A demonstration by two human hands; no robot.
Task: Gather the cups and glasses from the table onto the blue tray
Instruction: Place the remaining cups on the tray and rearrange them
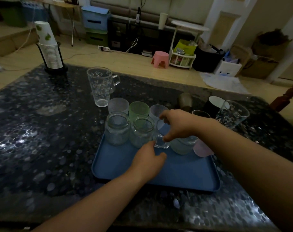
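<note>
On the dark speckled counter (42, 131), my right hand (177, 126) pinches a small clear glass (161, 139) in its grip at the far side of the flat blue plastic tray (184, 171), beside two ribbed glass jars (117, 129). My left hand (148, 162), grip loosely curled around nothing, hovers just below. A tall clear printed mug (100, 86) stands off the tray.
</note>
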